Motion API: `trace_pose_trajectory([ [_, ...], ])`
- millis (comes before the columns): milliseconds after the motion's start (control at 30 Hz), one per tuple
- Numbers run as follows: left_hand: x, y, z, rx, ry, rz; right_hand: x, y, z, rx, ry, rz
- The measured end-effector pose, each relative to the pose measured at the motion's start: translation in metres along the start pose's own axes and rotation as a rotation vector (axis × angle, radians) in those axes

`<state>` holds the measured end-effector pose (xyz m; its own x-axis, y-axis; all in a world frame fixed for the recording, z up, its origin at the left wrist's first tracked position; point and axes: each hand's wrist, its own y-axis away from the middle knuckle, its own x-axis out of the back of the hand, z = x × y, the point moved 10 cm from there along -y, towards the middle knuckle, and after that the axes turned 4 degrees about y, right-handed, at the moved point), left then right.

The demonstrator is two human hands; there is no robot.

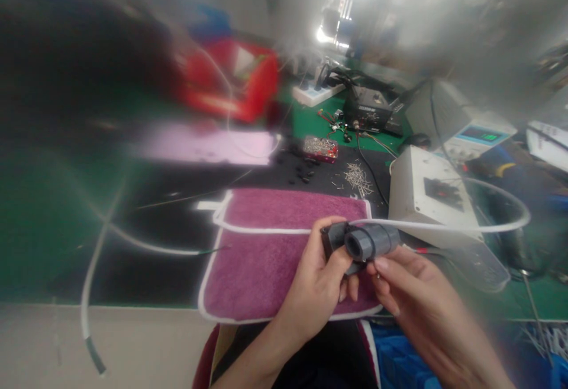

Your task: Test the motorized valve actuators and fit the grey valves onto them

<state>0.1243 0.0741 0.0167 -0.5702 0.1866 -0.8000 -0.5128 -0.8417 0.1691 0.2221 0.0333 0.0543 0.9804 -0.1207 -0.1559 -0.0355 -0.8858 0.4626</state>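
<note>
A dark grey plastic housing with a round, hollow barrel [373, 242] is held over the purple towel [257, 264]. My left hand [322, 276] wraps round its blacker, flatter left side, thumb pressed below the barrel's opening. Close under the barrel, the thumb and fingers of my right hand [403, 276] are pinched together. A tiny shiny speck shows at those fingertips, too small to name. A white cable [444, 225] runs by the top of the housing and loops out to the right.
Behind the towel lie a pile of small metal pins or screws [357, 179] and a box of similar pieces [320, 148]. White instrument boxes [426, 193] stand on the right, a black unit [368, 108] further back. A red bin [261, 87] is at the back left. Loose white cable [91, 282] hangs over the left edge.
</note>
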Motion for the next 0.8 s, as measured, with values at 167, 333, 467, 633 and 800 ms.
trace_pose_trajectory([
  [167,-0.001,0.000,0.002,-0.001,-0.019,0.000,0.004,-0.002,0.001,0.010,0.073,0.039],
  [333,0.004,0.000,-0.005,0.021,0.011,-0.025,0.013,0.004,-0.001,-0.005,0.101,0.083],
  [467,0.003,0.001,-0.011,0.073,0.022,-0.064,0.023,0.010,-0.022,0.085,0.171,0.111],
  [633,-0.006,0.002,-0.011,0.108,0.018,-0.146,0.012,0.011,-0.067,0.373,0.639,0.167],
  [800,-0.009,0.003,-0.012,0.125,0.066,-0.180,-0.017,0.017,-0.099,0.607,0.968,0.240],
])
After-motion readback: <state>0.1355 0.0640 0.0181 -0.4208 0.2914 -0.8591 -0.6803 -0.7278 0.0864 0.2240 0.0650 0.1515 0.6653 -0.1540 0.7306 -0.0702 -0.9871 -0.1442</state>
